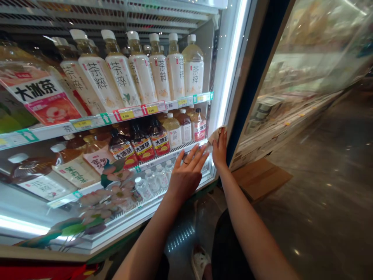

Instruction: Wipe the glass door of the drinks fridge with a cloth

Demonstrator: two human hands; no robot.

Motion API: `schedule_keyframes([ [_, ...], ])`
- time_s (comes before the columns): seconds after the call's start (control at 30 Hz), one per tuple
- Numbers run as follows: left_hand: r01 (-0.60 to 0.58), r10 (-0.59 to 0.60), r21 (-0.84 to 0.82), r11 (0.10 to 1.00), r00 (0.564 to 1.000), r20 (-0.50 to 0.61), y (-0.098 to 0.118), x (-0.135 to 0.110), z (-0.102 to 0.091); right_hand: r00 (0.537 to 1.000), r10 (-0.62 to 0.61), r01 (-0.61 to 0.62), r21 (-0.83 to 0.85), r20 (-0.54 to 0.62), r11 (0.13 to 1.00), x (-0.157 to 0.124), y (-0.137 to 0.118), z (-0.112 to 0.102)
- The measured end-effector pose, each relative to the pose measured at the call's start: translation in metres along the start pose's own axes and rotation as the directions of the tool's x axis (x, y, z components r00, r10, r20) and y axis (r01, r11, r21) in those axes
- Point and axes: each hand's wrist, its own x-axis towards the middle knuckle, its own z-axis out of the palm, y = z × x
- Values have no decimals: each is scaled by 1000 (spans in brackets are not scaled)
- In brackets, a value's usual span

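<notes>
"Where's the right hand (219, 151)?"

"At the right end of the refrigerated display case, its fingers close together, pressing a pale crumpled cloth (215, 135) against the case's white upright edge (225, 97). The cloth sits level with the middle shelf's front."

"And the left hand (186, 175)?"

"Spread wide, fingers fanned, a thin ring on one finger. It holds nothing and lies just left of the cloth, near the lower shelf's white front rail (171, 159). I can't tell whether it touches anything."

"What's on the shelves?"

"Up top, tall white-labelled tea bottles (159, 74). Below them, dark bottles with red and yellow labels (140, 144). Small clear water bottles (151, 179) stand lowest."

"Anything to the right?"

"A glass door with a dark blue frame (256, 77) stands open there, and a flattened brown cardboard box (260, 179) lies on the floor beneath it."
</notes>
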Motion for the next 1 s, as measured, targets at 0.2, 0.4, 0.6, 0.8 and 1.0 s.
schedule_keyframes([
  [0.2, -42, 41, -27, 999, 999, -12, -3, 30, 17, 996, 73, -72, 23, -53, 997, 2, 2, 2],
  [0.4, 0, 0, -51, 999, 1000, -3, -6, 20, 33, 995, 45, -45, 9, -89, 999, 15, 15, -4],
  [0.6, 78, -76, -76, 994, 997, 26, -3, 17, 28, 989, 73, -71, 17, -129, 997, 21, 30, -9],
  [0.8, 63, -59, -103, 993, 998, 34, 8, 16, 32, 992, 12, -16, -34, -122, 999, 34, 37, -20],
  [1.0, 69, -63, -111, 991, 997, 54, 12, 11, 35, 998, 5, -7, -25, -67, 1000, 26, 35, -27],
])
